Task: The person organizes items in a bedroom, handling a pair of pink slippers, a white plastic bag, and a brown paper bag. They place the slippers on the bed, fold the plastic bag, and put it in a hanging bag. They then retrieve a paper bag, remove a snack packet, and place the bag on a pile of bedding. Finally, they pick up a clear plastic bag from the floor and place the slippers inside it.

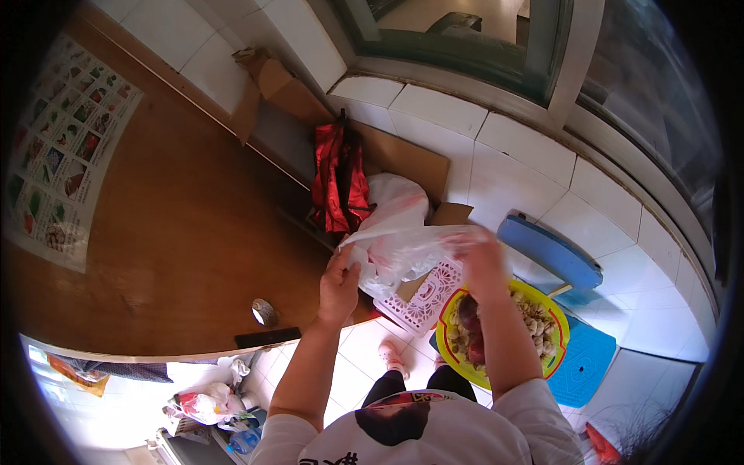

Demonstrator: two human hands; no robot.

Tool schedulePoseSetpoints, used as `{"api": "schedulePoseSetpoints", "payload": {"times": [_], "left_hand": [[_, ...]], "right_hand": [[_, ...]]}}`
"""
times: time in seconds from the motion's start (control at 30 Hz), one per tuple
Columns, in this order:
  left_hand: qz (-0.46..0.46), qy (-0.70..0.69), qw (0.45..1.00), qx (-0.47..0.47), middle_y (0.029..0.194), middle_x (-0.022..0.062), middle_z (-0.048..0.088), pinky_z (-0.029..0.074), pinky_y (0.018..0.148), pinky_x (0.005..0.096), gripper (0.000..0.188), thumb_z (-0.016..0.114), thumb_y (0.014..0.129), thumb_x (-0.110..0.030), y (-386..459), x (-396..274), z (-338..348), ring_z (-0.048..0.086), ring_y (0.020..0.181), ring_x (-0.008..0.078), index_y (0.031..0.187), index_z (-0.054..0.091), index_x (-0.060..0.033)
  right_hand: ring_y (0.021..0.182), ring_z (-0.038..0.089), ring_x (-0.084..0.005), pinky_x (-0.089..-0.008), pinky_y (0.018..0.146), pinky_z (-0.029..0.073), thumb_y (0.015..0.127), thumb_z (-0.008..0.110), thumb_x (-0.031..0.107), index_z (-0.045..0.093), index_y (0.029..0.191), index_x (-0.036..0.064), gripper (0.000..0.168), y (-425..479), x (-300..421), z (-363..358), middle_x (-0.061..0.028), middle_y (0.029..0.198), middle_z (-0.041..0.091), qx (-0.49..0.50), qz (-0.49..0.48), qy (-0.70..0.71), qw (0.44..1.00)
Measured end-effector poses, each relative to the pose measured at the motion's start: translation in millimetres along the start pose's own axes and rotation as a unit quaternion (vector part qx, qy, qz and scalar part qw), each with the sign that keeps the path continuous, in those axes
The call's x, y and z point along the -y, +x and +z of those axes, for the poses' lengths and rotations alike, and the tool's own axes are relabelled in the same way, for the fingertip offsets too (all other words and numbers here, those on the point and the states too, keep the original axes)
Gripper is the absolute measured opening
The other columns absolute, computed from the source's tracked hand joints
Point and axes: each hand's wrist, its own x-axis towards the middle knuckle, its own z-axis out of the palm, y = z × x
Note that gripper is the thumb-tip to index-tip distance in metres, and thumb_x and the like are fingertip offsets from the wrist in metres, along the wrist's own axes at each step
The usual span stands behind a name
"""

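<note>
A translucent white plastic bag (401, 247) is stretched between my two hands. My left hand (342, 285) pinches its left edge with thumb and fingers, beside the wooden door-like panel. My right hand (483, 261), somewhat blurred, grips the other end. Under my right forearm stands a yellow plastic basin (561, 325) with garlic bulbs (532, 317) and a few dark red onions (469, 314). Behind the bag, a filled white plastic bag (398, 195) lies next to a shiny red bag (336, 180). A pink openwork plastic basket (427, 296) is below the stretched bag.
A brown wooden surface (203, 232) at left bears a roll of tape (264, 313) and a picture sheet (70, 151). Cardboard (407, 154) leans near the tiled wall. At right are a blue folding stool's seat (549, 250) and a turquoise plastic stool (581, 360).
</note>
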Motion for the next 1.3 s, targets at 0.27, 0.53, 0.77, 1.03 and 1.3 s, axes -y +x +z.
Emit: {"api": "schedulePoseSetpoints", "payload": {"times": [0.27,0.53,0.77,1.03,1.3], "left_hand": [[0.073,0.055,0.995,-0.044,0.124,0.0179,0.045,0.04,0.09,0.0299,0.041,0.058,0.078,0.001,-25.8,-7.1,13.9,0.049,0.11,0.0286,0.118,0.052,-0.0047],[-0.254,-0.445,0.795,0.326,0.141,0.0104,0.024,0.022,0.105,0.0337,0.1,0.078,0.062,-0.041,-137.6,-22.3,29.2,0.025,0.129,0.0232,0.138,0.02,-0.0082],[-0.324,-0.202,0.887,0.261,0.095,0.0064,0.06,0.044,0.082,0.0265,0.035,0.07,0.075,-0.018,-186.3,-1.2,-42.1,0.054,0.09,0.0134,0.103,0.058,-0.0006],[-0.318,-0.351,0.846,-0.246,0.085,0.0046,0.058,0.043,0.075,0.0292,0.015,0.058,0.079,-0.013,-254.0,107.6,-194.3,0.054,0.079,0.0154,0.091,0.056,-0.0044],[-0.277,-0.431,0.716,-0.475,0.086,0.0015,0.057,0.046,0.068,0.0297,0.017,0.056,0.08,-0.009,-345.0,174.9,-369.4,0.054,0.078,0.0133,0.097,0.055,-0.008]], "right_hand": [[0.066,0.047,-0.0162,-0.0307,0.065,0.039,0.091,0.04,0.041,0.053,0.088,0.012,0.032,-63.5,69.3,-39.0,-0.0033,0.073,0.053,-0.02,-0.143,0.366,0.919],[0.077,0.053,-0.0192,-0.0314,0.066,0.044,0.087,0.05,0.041,0.053,0.099,0.005,0.038,-122.2,-6.7,20.2,-0.0071,0.091,0.056,0.233,0.178,0.501,0.814],[0.071,0.049,-0.0184,-0.0325,0.063,0.042,0.088,0.049,0.028,0.052,0.1,0.001,0.03,-169.8,-95.7,51.9,-0.0061,0.083,0.054,0.279,0.165,0.607,0.725],[0.061,0.049,-0.0191,-0.0314,0.062,0.035,0.074,0.064,0.003,0.063,0.09,0.0,0.016,-171.2,27.6,154.0,-0.0075,0.07,0.057,0.484,-0.106,0.141,0.857],[0.053,0.049,-0.0221,-0.0342,0.058,0.036,0.067,0.066,0.009,0.066,0.083,0.016,0.018,-246.2,-33.1,309.7,-0.0016,0.054,0.049,0.487,-0.242,-0.296,0.785]]}}
